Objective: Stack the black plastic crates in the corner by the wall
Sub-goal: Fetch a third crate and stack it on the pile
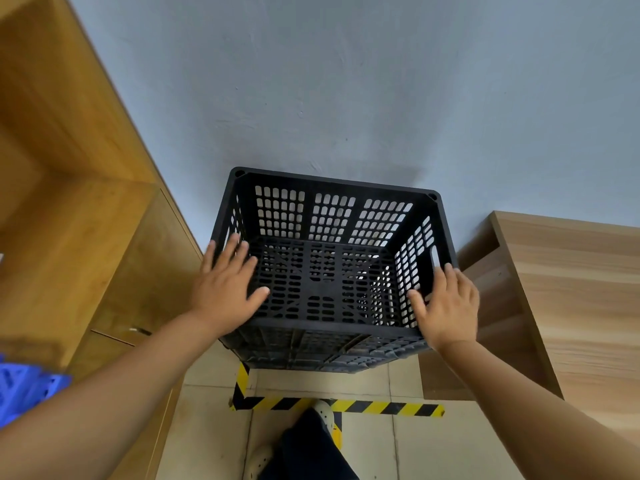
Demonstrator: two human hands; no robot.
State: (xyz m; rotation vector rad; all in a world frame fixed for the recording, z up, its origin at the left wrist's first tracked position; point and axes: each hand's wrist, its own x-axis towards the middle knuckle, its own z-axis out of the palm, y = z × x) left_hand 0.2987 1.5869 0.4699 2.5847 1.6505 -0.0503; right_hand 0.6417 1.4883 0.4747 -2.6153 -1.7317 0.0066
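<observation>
The left hand lies flat with fingers straight over the left rim of the top black crate, gripping nothing. The right hand rests, fingers loosely spread, at the right rim. The crate sits upon another black crate on the tiled floor, against the grey wall, between two wooden cabinets.

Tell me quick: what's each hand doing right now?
Left hand: open, fingers straight, resting on the left rim of the black crate.
Right hand: open, fingers spread over the crate's right rim, gripping nothing.
</observation>
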